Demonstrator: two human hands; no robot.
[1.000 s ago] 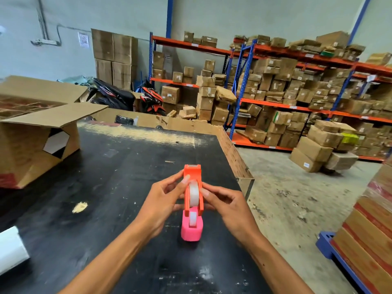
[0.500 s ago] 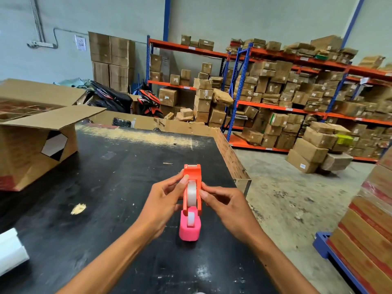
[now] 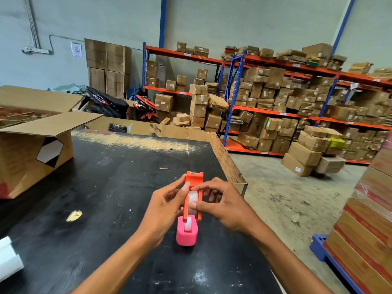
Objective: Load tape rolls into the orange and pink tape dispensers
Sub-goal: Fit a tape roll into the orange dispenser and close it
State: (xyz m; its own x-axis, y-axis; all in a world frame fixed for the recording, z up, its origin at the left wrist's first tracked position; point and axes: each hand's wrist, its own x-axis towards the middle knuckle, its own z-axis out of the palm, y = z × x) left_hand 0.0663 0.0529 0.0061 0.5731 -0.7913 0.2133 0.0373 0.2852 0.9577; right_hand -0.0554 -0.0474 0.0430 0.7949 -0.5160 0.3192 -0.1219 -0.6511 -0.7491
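Note:
An orange tape dispenser (image 3: pixel 194 179) is held above the black table (image 3: pixel 101 187), with a clear tape roll (image 3: pixel 193 197) sitting in its slot. My left hand (image 3: pixel 164 209) grips its left side, thumb near the top. My right hand (image 3: pixel 222 203) pinches the tape roll between thumb and forefinger from the right. Below and nearer to me, a pink tape dispenser (image 3: pixel 186 235) stands on the table with a clear roll (image 3: pixel 188 224) in it; the orange dispenser's lower end overlaps it.
An open cardboard box (image 3: pixel 31 149) lies at the table's left. A white roll (image 3: pixel 8 257) sits at the near left edge. The table's right edge (image 3: pixel 233 172) drops to a concrete floor. Stacked cartons on a blue pallet (image 3: pixel 364 219) stand at right; shelving behind.
My right hand has shifted from the dispenser's side onto the tape roll, thumb and forefinger now pinching it. The left hand keeps its hold. The camera has tilted slightly.

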